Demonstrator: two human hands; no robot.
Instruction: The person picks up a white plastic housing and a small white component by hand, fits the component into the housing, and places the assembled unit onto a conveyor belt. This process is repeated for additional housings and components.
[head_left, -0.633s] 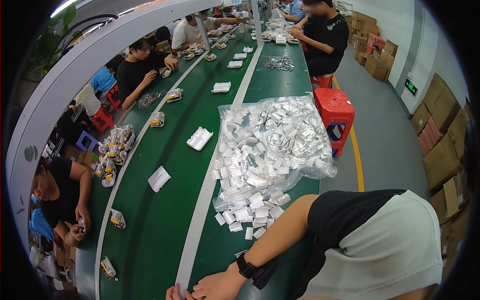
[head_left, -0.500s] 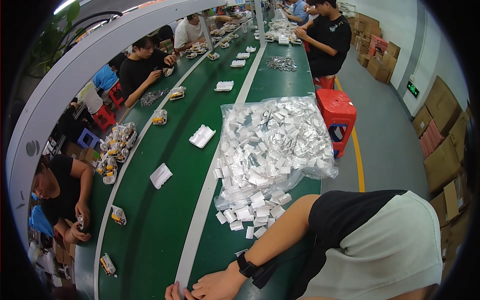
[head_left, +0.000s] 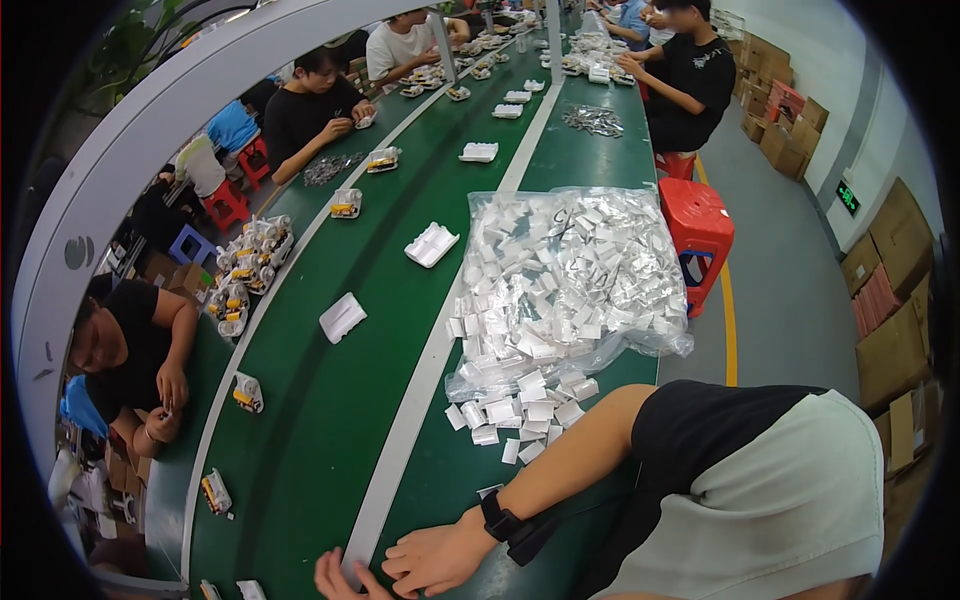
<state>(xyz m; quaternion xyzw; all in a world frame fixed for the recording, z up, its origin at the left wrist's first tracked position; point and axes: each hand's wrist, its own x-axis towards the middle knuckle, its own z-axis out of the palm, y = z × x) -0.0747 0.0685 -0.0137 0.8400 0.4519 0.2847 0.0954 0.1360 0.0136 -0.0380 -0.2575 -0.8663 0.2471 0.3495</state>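
My left hand (head_left: 344,578) is at the lower edge, over the pale strip (head_left: 385,490) along the green work surface. Its fingers are spread, with nothing seen in them. Right beside it, my right hand (head_left: 437,556) has its back upward and its fingers bent. Whatever those fingers hold, if anything, is hidden. A black wristband (head_left: 499,520) circles the right wrist. Beyond the right forearm, loose white plastic pieces (head_left: 530,410) spill from a large clear bag (head_left: 580,265) full of the same kind.
White plastic housings (head_left: 343,318) lie spaced along the green belt (head_left: 290,430). Small white-and-yellow assemblies (head_left: 248,393) line its left side, several heaped in a pile (head_left: 255,260). Co-workers sit on both sides. A red stool (head_left: 697,215) stands right of the bag; cartons (head_left: 905,235) line the wall.
The view has shifted, so the scene sits farther right and higher. My left hand has spread its fingers and shows more. Two small pieces now appear at the lower left edge.
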